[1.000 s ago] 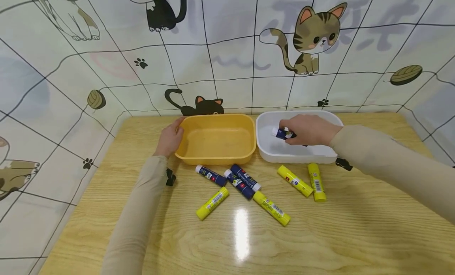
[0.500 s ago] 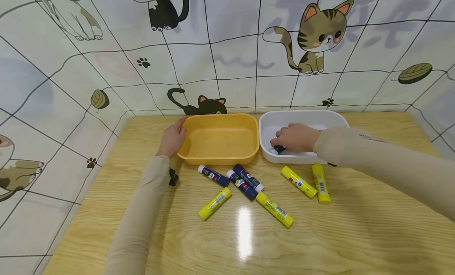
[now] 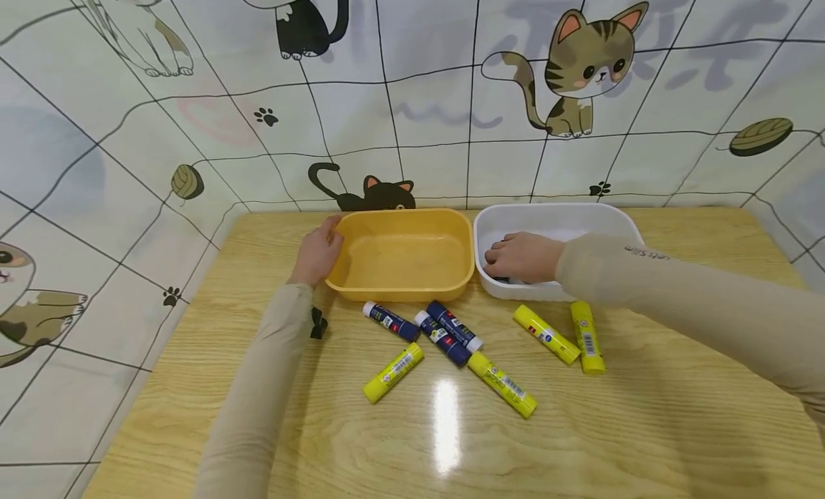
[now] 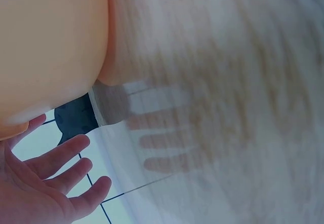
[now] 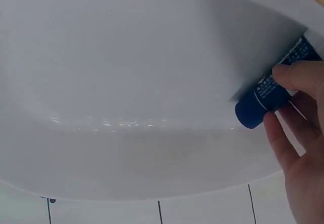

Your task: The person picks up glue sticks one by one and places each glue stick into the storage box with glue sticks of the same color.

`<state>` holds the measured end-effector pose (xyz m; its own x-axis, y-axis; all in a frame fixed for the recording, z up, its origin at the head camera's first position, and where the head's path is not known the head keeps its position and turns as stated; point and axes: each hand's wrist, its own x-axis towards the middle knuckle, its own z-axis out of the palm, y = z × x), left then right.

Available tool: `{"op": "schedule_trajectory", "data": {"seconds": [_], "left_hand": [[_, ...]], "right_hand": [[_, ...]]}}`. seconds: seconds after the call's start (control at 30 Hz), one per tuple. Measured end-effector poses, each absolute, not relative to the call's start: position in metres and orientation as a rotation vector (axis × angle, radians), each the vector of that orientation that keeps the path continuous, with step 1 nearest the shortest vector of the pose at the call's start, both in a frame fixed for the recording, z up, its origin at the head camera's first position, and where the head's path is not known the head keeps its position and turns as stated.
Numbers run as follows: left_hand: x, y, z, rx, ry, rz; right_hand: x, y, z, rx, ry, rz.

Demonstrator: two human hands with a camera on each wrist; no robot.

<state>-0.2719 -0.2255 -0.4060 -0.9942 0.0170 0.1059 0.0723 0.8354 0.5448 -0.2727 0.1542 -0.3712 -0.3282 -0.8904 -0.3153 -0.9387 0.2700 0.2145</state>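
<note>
Near the far edge of tabletop (image 3: 335, 442): white tray (image 3: 573, 216), just beside yellow tray (image 3: 399, 296). At latter's left rim, left hand (image 3: 317, 254), fingers apart. Inside white tray, right hand (image 3: 525, 258), thumb and fingers clamped on blue glue stick (image 5: 268, 90), long axis slanting toward near-left corner.

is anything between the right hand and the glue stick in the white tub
Nothing visible: the right hand grips the navy glue stick directly inside the white tub; the other glue sticks in view lie outside, on the table.
</note>
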Motion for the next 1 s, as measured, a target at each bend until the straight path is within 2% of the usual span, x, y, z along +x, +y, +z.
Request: {"op": "schedule_trajectory", "data": {"seconds": [0.23, 0.47, 0.6, 0.77, 1.0], "left_hand": [[-0.271, -0.223, -0.404, -0.081, -2.902, -0.864], [-0.271, -0.223, -0.405, -0.086, -2.898, -0.868], [-0.271, -0.224, -0.406, -0.098, -2.894, -0.86], [-0.27, -0.223, -0.404, -0.104, -2.9, -0.837], [-0.268, -0.221, -0.401, -0.094, -2.912, -0.852]], "right_hand": [[-0.272, 0.163, -0.369, -1.83, 2.454, 0.381], [-0.258, 0.166, -0.351, -1.876, 2.601, 0.284], [-0.237, 0.161, -0.342, -1.906, 2.649, 0.261], [-0.199, 0.154, -0.334, -2.14, 2.641, 0.358], [-0.159, 0.155, -0.348, -2.336, 2.594, 0.42]]}}
